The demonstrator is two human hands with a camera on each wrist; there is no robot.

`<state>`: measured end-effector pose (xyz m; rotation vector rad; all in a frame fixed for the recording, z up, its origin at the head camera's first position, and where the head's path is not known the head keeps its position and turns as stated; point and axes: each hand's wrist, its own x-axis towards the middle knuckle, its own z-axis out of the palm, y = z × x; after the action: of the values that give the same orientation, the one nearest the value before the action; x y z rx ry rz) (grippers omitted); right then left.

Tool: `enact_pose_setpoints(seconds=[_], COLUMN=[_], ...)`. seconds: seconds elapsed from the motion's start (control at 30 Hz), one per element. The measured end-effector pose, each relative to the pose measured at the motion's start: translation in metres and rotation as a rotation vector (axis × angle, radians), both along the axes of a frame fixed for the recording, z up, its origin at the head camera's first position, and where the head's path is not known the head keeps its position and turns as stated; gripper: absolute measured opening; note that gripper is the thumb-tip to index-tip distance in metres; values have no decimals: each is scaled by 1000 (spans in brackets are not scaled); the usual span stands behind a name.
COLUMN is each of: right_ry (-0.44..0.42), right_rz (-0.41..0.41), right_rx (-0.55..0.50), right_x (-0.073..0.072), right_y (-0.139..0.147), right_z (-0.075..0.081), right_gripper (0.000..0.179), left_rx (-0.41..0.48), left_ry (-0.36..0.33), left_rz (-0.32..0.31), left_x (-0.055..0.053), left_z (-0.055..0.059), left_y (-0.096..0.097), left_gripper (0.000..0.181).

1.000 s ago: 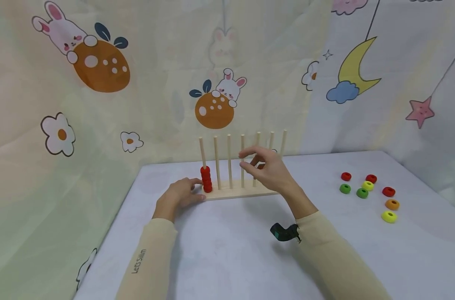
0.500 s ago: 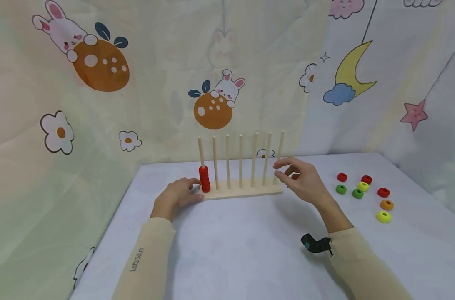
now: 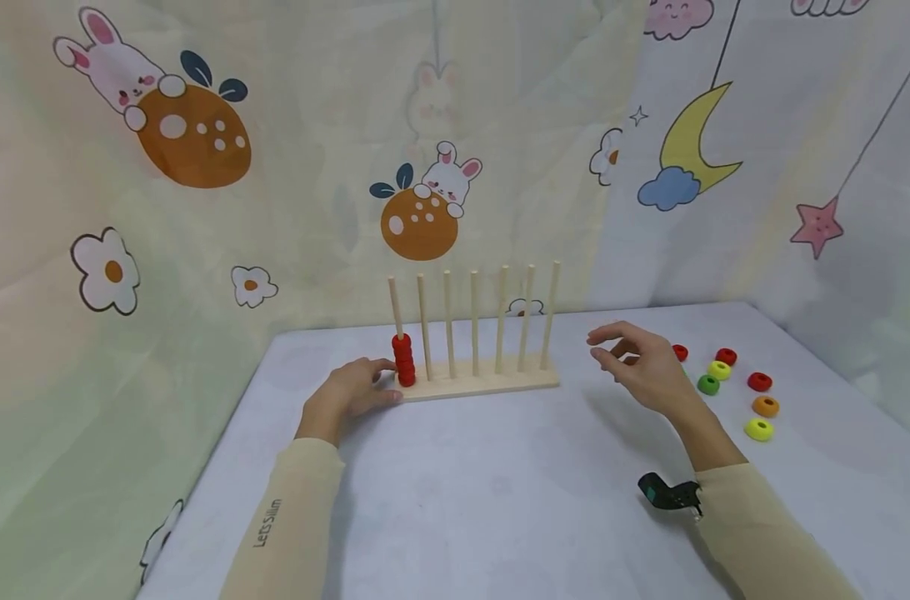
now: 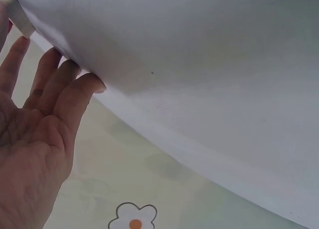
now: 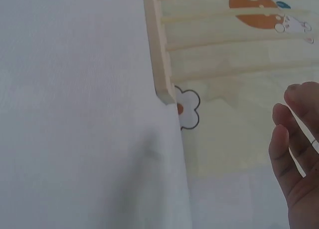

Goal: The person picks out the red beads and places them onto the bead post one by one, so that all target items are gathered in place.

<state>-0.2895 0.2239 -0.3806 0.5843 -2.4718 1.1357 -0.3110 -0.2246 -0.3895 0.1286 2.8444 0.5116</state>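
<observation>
A wooden peg rack [image 3: 485,385] with a row of upright pegs stands towards the back of the white table. Stacked red beads [image 3: 403,361] sit on its leftmost peg; the other pegs are bare. My left hand [image 3: 350,388] grips the left end of the rack's base, thumb at the front edge; the left wrist view catches the base's corner [image 4: 21,20] at the fingertips. Raised over the table right of the rack, my right hand [image 3: 644,368] has loosely bent fingers with nothing between them. In the right wrist view, this hand [image 5: 305,159] is apart from the rack.
Loose beads lie at the table's right: a green bead [image 3: 708,384], an orange bead [image 3: 766,406], yellow ones [image 3: 759,430] and several red ones [image 3: 760,382]. My right hand partly hides some. A patterned cloth [image 3: 312,208] hangs behind the table [image 3: 455,500].
My right hand has moved from over the rack's pegs rightwards, past the rack's end and closer to the loose beads. The left hand stays at the rack's left end.
</observation>
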Motion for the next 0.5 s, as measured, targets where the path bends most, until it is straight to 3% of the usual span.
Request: enact_pose_setpoints(seconds=[0.5], right_ry=[8], right_rz=[-147], right_rx=[72], right_x=[11], right_y=[72], right_z=[-5], right_gripper=[22], left_rx=[-8], left_ry=[23], left_rz=[-31], left_x=[0], left_z=[-3], left_y=[-1], left_gripper=[66])
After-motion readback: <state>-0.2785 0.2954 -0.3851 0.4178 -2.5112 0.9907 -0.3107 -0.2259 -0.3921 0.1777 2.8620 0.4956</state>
